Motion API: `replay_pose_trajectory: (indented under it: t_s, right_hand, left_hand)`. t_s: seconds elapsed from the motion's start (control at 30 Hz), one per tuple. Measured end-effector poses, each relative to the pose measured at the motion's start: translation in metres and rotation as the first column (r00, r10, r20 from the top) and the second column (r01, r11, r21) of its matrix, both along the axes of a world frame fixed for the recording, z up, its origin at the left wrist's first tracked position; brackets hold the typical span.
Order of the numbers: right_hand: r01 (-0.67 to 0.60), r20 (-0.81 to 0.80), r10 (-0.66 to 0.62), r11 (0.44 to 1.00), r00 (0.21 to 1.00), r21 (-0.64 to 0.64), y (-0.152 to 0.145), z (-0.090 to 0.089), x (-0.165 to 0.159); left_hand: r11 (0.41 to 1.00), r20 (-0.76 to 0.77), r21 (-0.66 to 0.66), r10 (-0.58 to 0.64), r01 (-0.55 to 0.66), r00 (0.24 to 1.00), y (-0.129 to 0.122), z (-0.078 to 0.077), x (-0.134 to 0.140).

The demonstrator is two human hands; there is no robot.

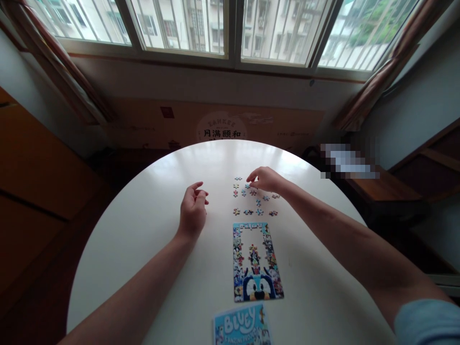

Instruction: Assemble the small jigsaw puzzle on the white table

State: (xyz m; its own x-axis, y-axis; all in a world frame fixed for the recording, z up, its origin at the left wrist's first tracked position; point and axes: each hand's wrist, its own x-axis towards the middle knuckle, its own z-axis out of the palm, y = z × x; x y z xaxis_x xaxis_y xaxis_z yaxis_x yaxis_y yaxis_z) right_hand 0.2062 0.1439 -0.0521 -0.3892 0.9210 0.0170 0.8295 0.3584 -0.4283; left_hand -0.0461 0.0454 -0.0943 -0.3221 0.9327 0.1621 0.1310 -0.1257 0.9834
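Observation:
My right hand (265, 179) reaches over the far part of the white round table. Its thumb and index finger are slightly apart, right beside a light blue puzzle piece (247, 186); whether they touch it I cannot tell. Several loose pieces lie in loose rows around it, among them a yellowish piece (236, 212) and a blue one (259, 212). Nearer to me is a partly assembled jigsaw puzzle (258, 286), its border and lower part filled, with a gap in the upper middle. To the left, my left hand (193, 207) rests with loosely bent, parted fingers, holding nothing.
A blue printed card or booklet marked "Bluey" (241, 326) lies at the table's near side. The white table (118, 249) has a curved edge. Behind it stand a printed carton (143, 125) and a window; a wooden bench (381, 186) is at the right.

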Motion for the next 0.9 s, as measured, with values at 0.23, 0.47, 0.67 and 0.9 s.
replay_pose_trajectory:
  t_s: [0.23, 0.47, 0.67, 0.9]
  right_hand:
    - [0.0, 0.05, 0.0, 1.0, 0.999, -0.01, -0.002, 0.0, -0.009]
    - [0.051, 0.047, -0.05, 0.999, 0.998, -0.012, 0.006, -0.007, -0.005]
    - [-0.007, -0.031, 0.009, 0.998, 0.999, 0.064, 0.014, -0.018, 0.002]
    - [0.039, -0.053, -0.035, 0.996, 0.998, 0.077, -0.006, -0.004, 0.002]
  left_hand:
    - [1.0, -0.013, 0.024, -0.012, 0.012, 1.0, 0.002, -0.005, 0.001]
    - [0.997, -0.007, 0.072, -0.023, 0.023, 1.0, 0.006, -0.009, 0.008]
    - [0.995, 0.0, 0.092, -0.024, 0.024, 1.0, 0.007, -0.01, 0.009]
    - [0.995, 0.016, 0.098, -0.021, 0.02, 1.0, 0.012, -0.015, 0.008]
